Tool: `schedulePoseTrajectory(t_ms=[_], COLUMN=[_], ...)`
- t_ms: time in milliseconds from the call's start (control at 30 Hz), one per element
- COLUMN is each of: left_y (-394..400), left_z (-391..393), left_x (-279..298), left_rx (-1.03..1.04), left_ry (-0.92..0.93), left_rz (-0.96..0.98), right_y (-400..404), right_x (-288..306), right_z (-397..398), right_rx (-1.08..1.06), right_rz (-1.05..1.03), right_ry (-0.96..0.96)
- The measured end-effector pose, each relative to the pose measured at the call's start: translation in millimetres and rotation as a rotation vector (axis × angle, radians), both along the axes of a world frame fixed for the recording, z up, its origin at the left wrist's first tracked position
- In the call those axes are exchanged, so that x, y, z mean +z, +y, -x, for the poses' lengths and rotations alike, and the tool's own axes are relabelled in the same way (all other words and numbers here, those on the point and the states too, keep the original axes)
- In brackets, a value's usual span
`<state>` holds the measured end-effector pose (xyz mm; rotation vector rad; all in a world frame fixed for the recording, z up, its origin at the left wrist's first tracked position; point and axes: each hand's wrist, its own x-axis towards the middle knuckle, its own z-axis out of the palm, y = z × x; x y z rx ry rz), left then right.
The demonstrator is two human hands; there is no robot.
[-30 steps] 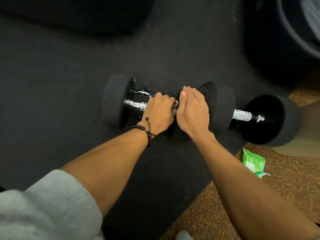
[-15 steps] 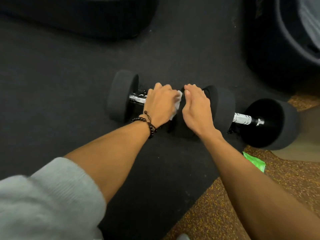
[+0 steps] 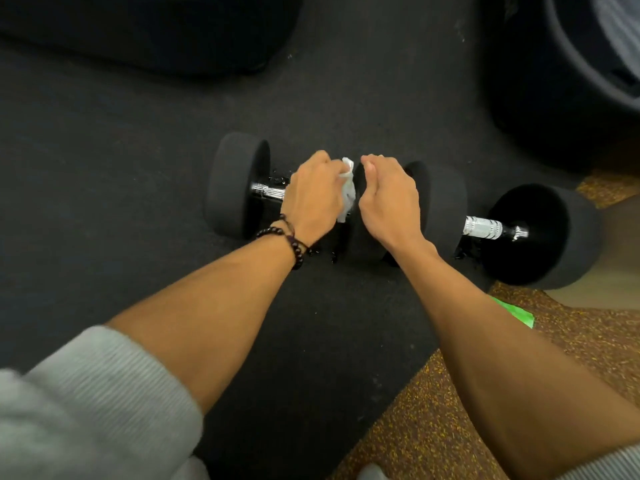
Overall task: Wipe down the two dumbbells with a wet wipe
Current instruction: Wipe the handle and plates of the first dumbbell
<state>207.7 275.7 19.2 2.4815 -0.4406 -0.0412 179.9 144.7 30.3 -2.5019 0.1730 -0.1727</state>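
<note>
Speckled brown flooring point(image 3: 433, 427) gives way to a dark rubber mat point(image 3: 104, 168), where a green wipe packet point(image 3: 516, 313) lies near the right forearm. Farther out, two dumbbells lie end to end on the mat. The left hand point(image 3: 313, 199) has its grip closed around a white wet wipe point(image 3: 348, 192) at the left dumbbell point(image 3: 239, 188), apparently scrubbing its inner weight, while the right hand point(image 3: 388, 199) rests curled and empty on top, steadying. Next, probably, comes the right dumbbell point(image 3: 540, 233).

dumbbell heads point(image 3: 239, 185) – matt black | handle point(image 3: 483, 226) – knurled shiny metal
</note>
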Motion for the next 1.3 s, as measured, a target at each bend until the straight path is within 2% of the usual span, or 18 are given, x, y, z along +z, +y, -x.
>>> schedulePoseTrajectory(t_ms=[167, 267, 433, 633, 700, 800, 900, 1000, 1100, 1300], left_y=[-9.3, 7.2, 5.1, -17.3, -10.4, 11.4, 16.6, 1.9, -17.9, -17.3], left_z=[30.2, 39.5, -0.9, 6.1, 14.1, 27.7, 17.2, -18.4, -35.0, -4.8], left_x=[-13.5, -10.9, 2.8, -7.3, -9.7, -14.7, -3.5, 7.2, -1.4, -21.4], left_rx=[-0.041, -0.140, -0.051, -0.027, -0.091, -0.179, -0.110, -0.010, 0.023, -0.014], left_ry=[0.124, 0.176, 0.012, 0.090, 0.116, 0.193, 0.126, -0.008, 0.062, 0.138], left_rz=[-0.033, -0.114, -0.030, -0.061, -0.094, -0.186, -0.066, 0.015, -0.046, -0.075], right_y=[-0.6, -0.1, -4.2, -4.4, 1.4, 4.1, -0.9, -3.9, -8.8, -12.4], right_x=[-4.7, -10.3, -12.4, -3.0, -1.6, -5.9, -12.2, -5.9, 7.4, 16.8], right_z=[3.9, 4.2, -8.7, -30.0, -24.0, -12.5, -20.1, -38.5, -56.1, -65.8], right_rx=[-0.003, -0.007, 0.016, -0.052, -0.024, 0.037, 0.061, 0.055, 0.012, -0.019], right_rz=[0.027, 0.040, 0.114, 0.110, 0.130, 0.201, 0.265, 0.196, 0.078, 0.036], right_ry=[-0.025, -0.018, -0.002, 0.030, -0.009, 0.074, 0.124, 0.127, 0.202, 0.295])
